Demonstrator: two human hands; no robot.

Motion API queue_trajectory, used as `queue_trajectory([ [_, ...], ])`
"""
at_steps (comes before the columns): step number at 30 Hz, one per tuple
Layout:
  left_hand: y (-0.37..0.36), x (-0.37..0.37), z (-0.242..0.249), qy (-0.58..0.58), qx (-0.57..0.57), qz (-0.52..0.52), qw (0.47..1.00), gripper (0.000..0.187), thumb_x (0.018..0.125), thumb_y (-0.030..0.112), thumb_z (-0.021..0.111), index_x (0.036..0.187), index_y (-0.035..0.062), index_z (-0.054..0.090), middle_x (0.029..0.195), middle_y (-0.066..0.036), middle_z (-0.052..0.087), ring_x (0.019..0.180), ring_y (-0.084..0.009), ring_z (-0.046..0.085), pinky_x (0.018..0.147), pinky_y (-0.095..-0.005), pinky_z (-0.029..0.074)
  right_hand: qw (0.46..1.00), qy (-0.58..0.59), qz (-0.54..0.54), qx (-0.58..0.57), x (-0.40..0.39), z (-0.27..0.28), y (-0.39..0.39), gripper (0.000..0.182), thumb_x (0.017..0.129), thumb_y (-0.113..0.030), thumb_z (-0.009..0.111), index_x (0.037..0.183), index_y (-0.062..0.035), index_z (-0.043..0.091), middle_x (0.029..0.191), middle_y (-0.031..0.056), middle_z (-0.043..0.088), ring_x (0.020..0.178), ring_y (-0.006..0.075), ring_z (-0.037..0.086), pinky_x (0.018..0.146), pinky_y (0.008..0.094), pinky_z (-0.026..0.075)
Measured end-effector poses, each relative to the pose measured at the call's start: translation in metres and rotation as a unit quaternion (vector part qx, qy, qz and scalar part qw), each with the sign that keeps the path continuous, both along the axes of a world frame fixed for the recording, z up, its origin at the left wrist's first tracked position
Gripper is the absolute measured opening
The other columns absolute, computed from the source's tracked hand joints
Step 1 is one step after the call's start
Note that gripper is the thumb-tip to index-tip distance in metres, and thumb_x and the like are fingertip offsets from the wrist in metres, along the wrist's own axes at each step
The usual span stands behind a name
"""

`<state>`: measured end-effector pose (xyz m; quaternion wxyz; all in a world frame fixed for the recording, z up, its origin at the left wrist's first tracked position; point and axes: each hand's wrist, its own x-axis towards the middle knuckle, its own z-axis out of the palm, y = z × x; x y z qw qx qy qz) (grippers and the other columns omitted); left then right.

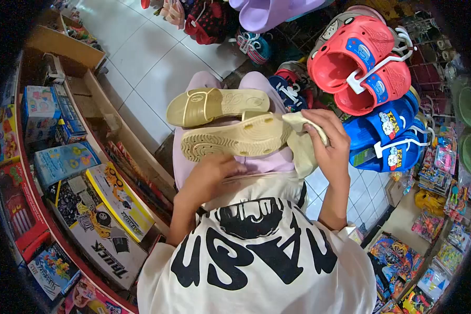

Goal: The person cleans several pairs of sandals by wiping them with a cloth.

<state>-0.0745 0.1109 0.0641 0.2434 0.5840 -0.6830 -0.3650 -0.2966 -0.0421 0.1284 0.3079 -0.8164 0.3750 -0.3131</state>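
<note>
Across my lap lie two olive-beige slide sandals. The farther sandal rests sole down, its strap toward the left. Nearer to me, the other sandal is turned with its patterned sole up. My left hand is at the near edge of this upturned sandal, fingers bent; what they hold, if anything, is hidden. My right hand pinches a pale beige cloth at the right end of the same sandal, and the cloth hangs down below the fingers.
Red clogs and blue slides hang at the right. Boxed toys fill a shelf along the left. Small packaged toys lie at the lower right. Purple clogs hang at the top. White floor tiles show beyond my lap.
</note>
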Motion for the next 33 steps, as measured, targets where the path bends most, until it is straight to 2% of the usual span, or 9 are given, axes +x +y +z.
queue_trajectory([
  [2, -0.002, 0.013, 0.011, -0.007, -0.052, 0.104, 0.993, 0.032, 0.063, 0.018, 0.077, 0.091, 0.0116, 0.063, 0.099, -0.006, 0.056, 0.101, -0.0286, 0.052, 0.086, -0.0417, 0.04, 0.999, -0.007, -0.001, -0.034, 0.009, 0.004, 0.004, 0.032, 0.076, 0.006, 0.061, 0.106, -0.0035, 0.067, 0.101, 0.0116, 0.064, 0.092, 0.0259, 0.061, 0.081, 0.0345, 0.048],
  [4, -0.002, 0.022, 0.023, -0.11, -0.06, 0.159, 0.979, 0.053, 0.056, 0.021, 0.08, 0.105, 0.0143, 0.062, 0.109, -0.009, 0.053, 0.11, -0.0323, 0.047, 0.095, -0.0466, 0.037, 0.996, -0.023, 0.008, -0.084, 0.022, 0.002, 0.01, 0.038, 0.072, 0.009, 0.06, 0.107, -0.0042, 0.066, 0.103, 0.0107, 0.063, 0.094, 0.0271, 0.06, 0.083, 0.0363, 0.047],
  [7, -0.005, 0.027, 0.011, -0.15, -0.054, 0.199, 0.967, 0.078, 0.05, 0.023, 0.083, 0.123, 0.0228, 0.056, 0.118, -0.009, 0.047, 0.117, -0.0362, 0.039, 0.103, -0.0511, 0.03, 0.978, -0.003, 0.134, -0.162, 0.047, -0.032, 0.031, 0.037, 0.074, -0.005, 0.059, 0.111, -0.0086, 0.064, 0.114, 0.0075, 0.06, 0.107, 0.0228, 0.054, 0.093, 0.0394, 0.039],
  [9, -0.005, 0.033, -0.014, -0.157, -0.052, 0.209, 0.964, 0.076, 0.049, 0.023, 0.083, 0.12, 0.025, 0.058, 0.117, -0.008, 0.047, 0.117, -0.0356, 0.039, 0.103, -0.0509, 0.03, 0.945, 0.161, 0.229, -0.169, 0.054, -0.069, 0.047, 0.039, 0.079, -0.013, 0.054, 0.117, -0.011, 0.061, 0.119, 0.0032, 0.058, 0.111, 0.0194, 0.051, 0.097, 0.0394, 0.035],
  [12, -0.009, 0.038, -0.016, -0.173, -0.064, 0.195, 0.963, 0.074, 0.049, 0.021, 0.083, 0.118, 0.0273, 0.059, 0.116, -0.007, 0.048, 0.117, -0.0346, 0.039, 0.102, -0.0507, 0.031, 0.942, 0.156, 0.244, -0.173, 0.032, -0.103, 0.045, 0.036, 0.079, -0.014, 0.052, 0.114, -0.0141, 0.064, 0.112, 0.0017, 0.063, 0.107, 0.0215, 0.053, 0.095, 0.041, 0.035],
  [16, -0.006, 0.035, -0.017, -0.166, -0.075, 0.199, 0.963, 0.07, 0.049, 0.016, 0.083, 0.114, 0.0254, 0.061, 0.114, -0.007, 0.049, 0.116, -0.0341, 0.039, 0.097, -0.0495, 0.035, 0.96, 0.175, 0.196, -0.094, -0.002, -0.084, 0.02, 0.04, 0.075, -0.004, 0.057, 0.112, -0.0131, 0.064, 0.113, 0.0034, 0.06, 0.107, 0.0227, 0.052, 0.094, 0.0393, 0.036],
  [22, -0.009, 0.034, -0.002, -0.04, -0.07, 0.169, 0.982, 0.06, 0.05, 0.009, 0.082, 0.105, 0.0153, 0.061, 0.108, -0.009, 0.051, 0.105, -0.0326, 0.048, 0.087, -0.0421, 0.041, 0.993, 0.061, 0.041, -0.088, 0.011, -0.035, 0.006, 0.043, 0.071, 0.004, 0.053, 0.11, -0.0102, 0.064, 0.109, 0.0083, 0.06, 0.101, 0.0266, 0.053, 0.089, 0.0426, 0.038],
  [26, -0.005, 0.036, -0.01, -0.054, -0.088, 0.155, 0.982, 0.047, 0.052, 0.008, 0.08, 0.094, 0.0079, 0.058, 0.102, -0.01, 0.052, 0.097, -0.0322, 0.051, 0.083, -0.0397, 0.043, 0.948, 0.241, 0.161, -0.128, 0.041, -0.035, 0.029, 0.049, 0.069, 0.002, 0.055, 0.115, -0.0126, 0.062, 0.114, 0.0053, 0.059, 0.103, 0.0249, 0.053, 0.091, 0.0395, 0.036],
  [33, -0.004, 0.027, -0.014, -0.029, -0.094, 0.165, 0.981, 0.04, 0.053, 0.008, 0.079, 0.087, 0.006, 0.058, 0.099, -0.009, 0.052, 0.094, -0.0306, 0.051, 0.082, -0.0385, 0.043, 0.983, 0.147, 0.058, -0.095, 0.003, -0.068, 0.039, 0.045, 0.069, 0.006, 0.055, 0.109, -0.0132, 0.066, 0.115, 0.0034, 0.06, 0.102, 0.0244, 0.052, 0.09, 0.0384, 0.036],
])
